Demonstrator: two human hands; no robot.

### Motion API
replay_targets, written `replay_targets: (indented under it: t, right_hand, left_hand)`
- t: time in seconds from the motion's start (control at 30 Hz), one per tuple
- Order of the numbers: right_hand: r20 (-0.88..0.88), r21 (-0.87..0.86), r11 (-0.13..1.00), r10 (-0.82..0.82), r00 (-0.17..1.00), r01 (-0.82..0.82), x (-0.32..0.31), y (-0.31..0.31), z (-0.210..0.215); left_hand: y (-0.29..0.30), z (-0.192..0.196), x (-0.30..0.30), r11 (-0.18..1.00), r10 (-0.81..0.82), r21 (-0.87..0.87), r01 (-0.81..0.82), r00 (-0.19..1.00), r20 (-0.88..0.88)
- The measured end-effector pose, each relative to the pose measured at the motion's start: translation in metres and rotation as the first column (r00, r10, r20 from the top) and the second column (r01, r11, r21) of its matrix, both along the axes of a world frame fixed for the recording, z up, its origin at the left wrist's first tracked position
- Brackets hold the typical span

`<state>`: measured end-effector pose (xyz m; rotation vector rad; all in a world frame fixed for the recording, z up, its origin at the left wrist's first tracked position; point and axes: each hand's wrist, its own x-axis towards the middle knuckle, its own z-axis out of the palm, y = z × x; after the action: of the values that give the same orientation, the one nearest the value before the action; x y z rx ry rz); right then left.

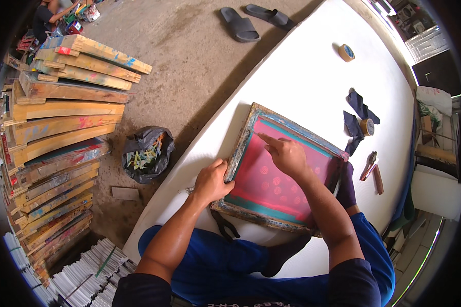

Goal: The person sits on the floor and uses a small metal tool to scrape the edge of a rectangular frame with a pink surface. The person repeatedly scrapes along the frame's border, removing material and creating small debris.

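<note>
A wooden screen-printing frame (277, 221) leans tilted over my lap, its paint-stained wood stretched with pink and teal mesh (252, 174) bearing a pattern of small pale round motifs. My left hand (213, 180) grips the frame's left side, thumb over the front and fingers around the edge. Over the upper left part of the mesh is my right hand (288, 155), its index finger stretched out near the inner corner and the other fingers partly curled. I see nothing held in it. Black tool handles (225, 225) stick out beneath the frame's lower left corner.
Tape rolls (346, 52), dark cloth strips (362, 106) and a hand tool (369, 166) lie on the white table (307, 66). Left on the floor stand a black bag of scraps (148, 155) and a row of wooden frames (66, 110). Slippers (239, 24) lie beyond.
</note>
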<state>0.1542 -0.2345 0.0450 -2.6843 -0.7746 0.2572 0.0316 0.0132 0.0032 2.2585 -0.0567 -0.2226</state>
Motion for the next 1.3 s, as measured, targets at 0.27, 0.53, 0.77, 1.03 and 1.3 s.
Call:
replay_targets:
  t: [0.27, 0.53, 0.77, 1.03, 1.3]
  right_hand:
    - [-0.253, 0.215, 0.943, -0.196, 0.947, 0.253, -0.029, -0.003, 0.002]
    - [-0.335, 0.367, 0.908, -0.073, 0.940, 0.201, -0.061, 0.027, 0.023]
    - [-0.428, 0.377, 0.912, 0.017, 0.904, 0.162, -0.073, 0.066, 0.041]
    - [-0.442, 0.467, 0.872, 0.086, 0.893, 0.148, -0.077, 0.112, 0.034]
    - [-0.412, 0.385, 0.921, 0.114, 0.904, 0.060, -0.085, 0.128, 0.029]
  left_hand:
    - [0.010, -0.009, 0.004, 0.999, 0.038, -0.003, -0.038, 0.999, 0.017]
    - [0.009, -0.001, 0.014, 0.626, 0.310, -0.661, -0.413, 0.910, -0.275]
    - [0.027, 0.014, 0.011, 0.457, 0.380, -0.783, -0.422, 0.888, -0.257]
    - [0.093, 0.040, -0.007, 0.629, 0.700, -0.398, -0.667, 0.709, -0.082]
    - [0.138, 0.036, -0.026, 0.635, 0.674, 0.296, -0.713, 0.699, 0.238]
